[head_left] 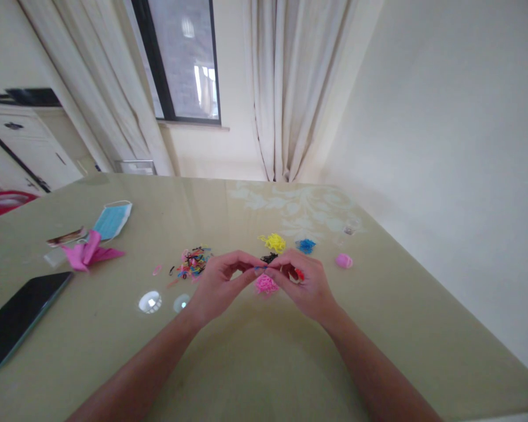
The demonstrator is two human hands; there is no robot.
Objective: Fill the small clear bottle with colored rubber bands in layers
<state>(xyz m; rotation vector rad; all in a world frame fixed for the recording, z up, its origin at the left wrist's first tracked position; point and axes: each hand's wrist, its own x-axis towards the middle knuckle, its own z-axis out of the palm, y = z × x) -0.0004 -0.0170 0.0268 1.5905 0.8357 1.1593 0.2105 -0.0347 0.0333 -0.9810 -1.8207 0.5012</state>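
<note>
My left hand (220, 281) and my right hand (303, 281) meet over the middle of the table, each in a thumb-and-finger pinch. Between the fingertips is a tiny blue rubber band (260, 268), partly covered by the fingers. Small piles of bands lie around the hands: yellow bands (274, 242), blue bands (305, 245), black bands (269, 258), red bands (299, 274) and pink bands (266, 284). The black and red piles are partly hidden by my fingers. A mixed-colour pile (194, 262) lies beside my left hand.
A phone (24, 313) lies at the left, below pink folded material (90, 252) and a blue face mask (113, 219). Shiny round spots (150, 302) show left of my wrist. A small pink object (344, 261) and a clear item (351, 227) sit right. A wall (457, 146) borders the table.
</note>
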